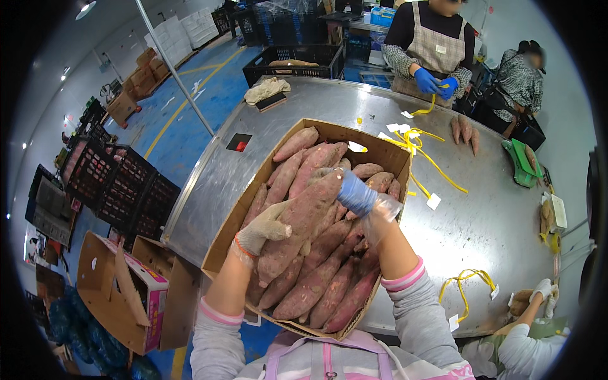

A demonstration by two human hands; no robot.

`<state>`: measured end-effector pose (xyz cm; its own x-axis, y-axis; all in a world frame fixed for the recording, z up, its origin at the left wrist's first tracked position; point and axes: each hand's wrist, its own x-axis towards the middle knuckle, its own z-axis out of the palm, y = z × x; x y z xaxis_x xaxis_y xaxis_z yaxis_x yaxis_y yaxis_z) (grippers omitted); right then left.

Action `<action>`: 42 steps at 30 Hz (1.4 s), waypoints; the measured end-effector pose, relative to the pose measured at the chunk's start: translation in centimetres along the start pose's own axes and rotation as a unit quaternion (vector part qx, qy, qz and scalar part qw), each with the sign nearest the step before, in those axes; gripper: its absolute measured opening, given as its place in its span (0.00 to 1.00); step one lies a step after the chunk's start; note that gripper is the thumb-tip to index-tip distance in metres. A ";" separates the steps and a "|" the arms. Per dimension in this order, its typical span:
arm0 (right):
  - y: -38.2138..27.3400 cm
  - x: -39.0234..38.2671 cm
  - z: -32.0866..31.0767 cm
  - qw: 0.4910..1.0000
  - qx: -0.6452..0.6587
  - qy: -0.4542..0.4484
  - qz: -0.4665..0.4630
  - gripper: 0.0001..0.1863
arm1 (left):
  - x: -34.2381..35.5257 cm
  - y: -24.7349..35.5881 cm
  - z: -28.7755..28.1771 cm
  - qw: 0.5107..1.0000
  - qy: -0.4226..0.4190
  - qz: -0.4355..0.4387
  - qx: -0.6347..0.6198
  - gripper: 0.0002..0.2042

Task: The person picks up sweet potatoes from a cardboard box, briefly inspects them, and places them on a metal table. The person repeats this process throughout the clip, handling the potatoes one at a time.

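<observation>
A cardboard box (394,154) packed with reddish sweet potatoes stands before me at the near side of the metal table. Above the pile, one large sweet potato (303,221) lies slantwise between my hands. My left hand (261,230), in a pale knit glove with an orange cuff, is closed round its near left side. At the far end of the same sweet potato is my right hand (354,191), in a blue glove with clear plastic at the wrist. Its fingers curl against it, slightly blurred and partly hidden. Beneath it lie several more sweet potatoes (323,278).
Yellow straps with white tags (418,142) lie right of the box on the metal table (481,228). Beyond are loose sweet potatoes (465,130) and a green scale (520,161). Co-workers stand across and at the right. An open carton (126,291) and black crates (120,183) are left.
</observation>
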<state>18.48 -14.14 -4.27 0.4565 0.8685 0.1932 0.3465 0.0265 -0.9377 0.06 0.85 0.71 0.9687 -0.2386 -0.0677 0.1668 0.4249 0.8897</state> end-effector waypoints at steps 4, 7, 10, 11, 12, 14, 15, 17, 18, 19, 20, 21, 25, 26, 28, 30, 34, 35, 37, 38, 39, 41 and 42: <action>-5.3 0.3 1.1 0.987 0.106 0.115 0.031 0.20 | -0.6 -0.1 -0.3 0.999 0.031 0.005 -0.009 0.43; -3.3 0.4 0.3 0.920 0.379 0.100 -0.021 0.41 | 0.0 -0.2 -0.2 0.999 0.053 0.004 -0.003 0.42; -3.1 0.0 0.4 0.928 0.356 0.097 -0.043 0.39 | 0.1 -0.1 -0.4 0.999 0.025 -0.024 0.001 0.40; -3.6 -0.1 0.6 0.939 0.325 0.106 -0.043 0.38 | 0.0 -0.2 -0.9 0.999 0.008 -0.037 0.005 0.40; -3.9 -0.1 0.8 0.948 0.294 0.115 -0.044 0.36 | -0.2 -0.3 -1.1 0.999 -0.008 -0.050 0.008 0.39; -3.8 -0.2 0.9 0.929 0.336 0.152 -0.027 0.28 | 0.0 -0.2 -0.1 0.999 0.036 -0.026 -0.004 0.38; -3.3 -0.4 0.7 0.932 0.319 0.172 -0.009 0.25 | 0.0 -0.3 0.3 0.998 0.059 -0.013 -0.009 0.37; -2.6 -0.3 0.2 0.942 0.271 0.193 -0.046 0.21 | 0.1 -0.2 0.4 0.999 0.051 -0.011 -0.005 0.35; -2.3 -0.4 0.0 0.945 0.242 0.197 -0.099 0.20 | 0.1 -0.2 0.4 0.999 0.048 -0.010 -0.003 0.34; -2.2 -0.3 0.0 0.945 0.212 0.199 -0.151 0.18 | 0.2 -0.2 0.4 0.998 0.054 -0.020 -0.006 0.33; -2.5 -0.3 0.1 0.944 0.166 0.234 -0.163 0.16 | 0.3 -0.2 0.3 0.998 0.060 -0.029 -0.009 0.32; -2.8 -0.2 0.2 0.940 0.119 0.269 -0.174 0.15 | 0.3 -0.2 0.4 0.997 0.066 -0.039 -0.011 0.32; -3.7 0.2 1.4 0.898 0.162 0.393 -0.114 0.11 | 0.6 -0.3 0.4 0.985 0.166 -0.036 -0.019 0.30; -4.1 0.4 1.6 0.885 0.192 0.415 -0.085 0.11 | 0.7 -0.6 -0.1 0.979 0.200 -0.014 -0.032 0.30; -3.1 0.4 1.4 0.937 0.165 0.306 0.012 0.16 | 1.4 -1.2 -1.3 0.965 0.246 0.046 -0.075 0.31; -2.8 1.0 2.4 0.966 0.105 0.208 0.115 0.19 | 2.1 -1.9 -2.9 0.945 0.277 0.123 -0.125 0.31; -1.6 0.7 5.2 1.000 -0.007 0.018 0.014 0.42 | 2.7 -1.9 -3.2 0.929 0.220 0.263 -0.138 0.33; -2.3 0.6 5.1 0.996 -0.047 -0.001 0.069 0.50 | 2.6 -2.4 -4.1 0.928 0.242 0.239 -0.149 0.37; -1.9 0.4 5.3 0.995 -0.068 0.005 0.074 0.52 | 2.3 -2.4 -3.6 0.935 0.211 0.241 -0.153 0.39; -1.7 0.3 5.2 0.994 -0.080 0.012 0.075 0.53 | 2.4 -1.9 -3.1 0.938 0.192 0.244 -0.152 0.40; -1.3 0.2 5.3 0.993 -0.001 0.075 0.088 0.50 | 2.6 -1.8 -2.8 0.948 0.155 0.251 -0.116 0.41; -2.6 0.3 4.2 0.982 0.136 0.065 0.111 0.46 | 2.3 -1.9 -2.9 0.954 0.172 0.227 -0.094 0.40; -3.1 0.2 3.5 0.970 0.203 0.060 0.121 0.44 | 2.2 -1.9 -2.8 0.957 0.179 0.215 -0.083 0.40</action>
<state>14.61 -12.32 -2.32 0.5855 0.8098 -0.0381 -0.1231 0.0423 -0.9915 2.35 1.99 -2.41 0.9504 0.2901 0.1119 -0.2627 0.5563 0.7884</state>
